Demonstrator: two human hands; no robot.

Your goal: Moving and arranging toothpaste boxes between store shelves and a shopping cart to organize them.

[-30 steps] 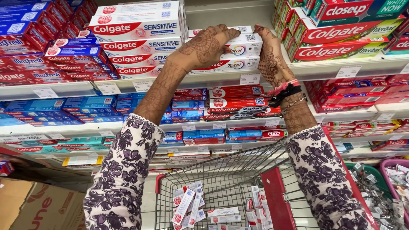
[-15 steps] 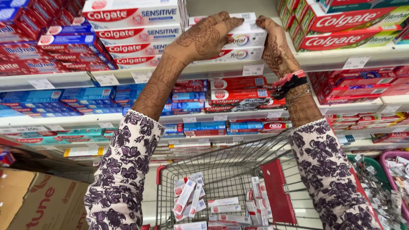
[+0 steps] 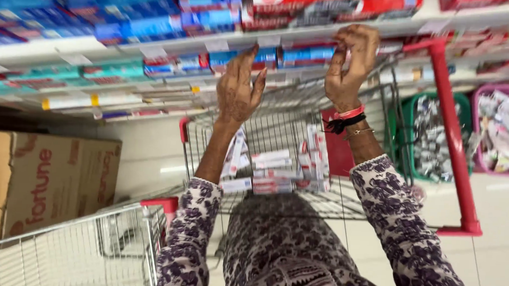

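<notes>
The left hand (image 3: 238,91) is raised at upper centre of the frame, fingers spread and open, holding nothing; its fingertips are near the white shelf edge (image 3: 173,45). The right hand (image 3: 349,64) is raised to its right, fingers loosely curled and lifted toward the same shelf edge; whether it grips anything cannot be told. A pink band and a black band (image 3: 347,119) sit on the right wrist. Below both hands, at centre frame, stands a wire shopping cart with red trim (image 3: 290,113), holding flat red-and-white cardboard cartons (image 3: 271,171) lying in its basket. Rows of blue and red cartons (image 3: 128,17) fill the shelves across the top. A brown cardboard box (image 3: 47,179) stands at lower left.
</notes>
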